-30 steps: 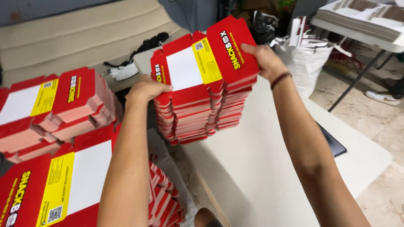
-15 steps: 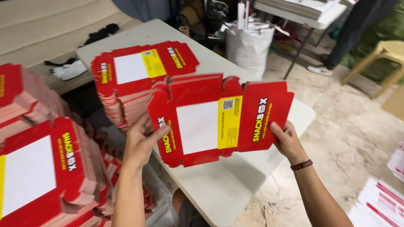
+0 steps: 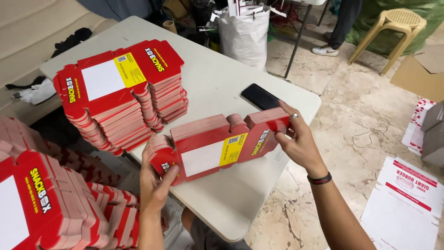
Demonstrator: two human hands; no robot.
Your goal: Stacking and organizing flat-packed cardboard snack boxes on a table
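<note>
Workroom with a marble floor
A white desk (image 3: 222, 88) stands on the beige marble floor (image 3: 360, 120); a tan plastic stool (image 3: 393, 30) sits well apart.

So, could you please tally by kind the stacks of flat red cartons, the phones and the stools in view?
Stacks of flat red cardboard cartons: 3 – one held on edge on the white table between the left hand and right hand, one further back on the table, one at the lower left
Black phones: 1
Tan plastic stools: 1
Total: 5
</note>
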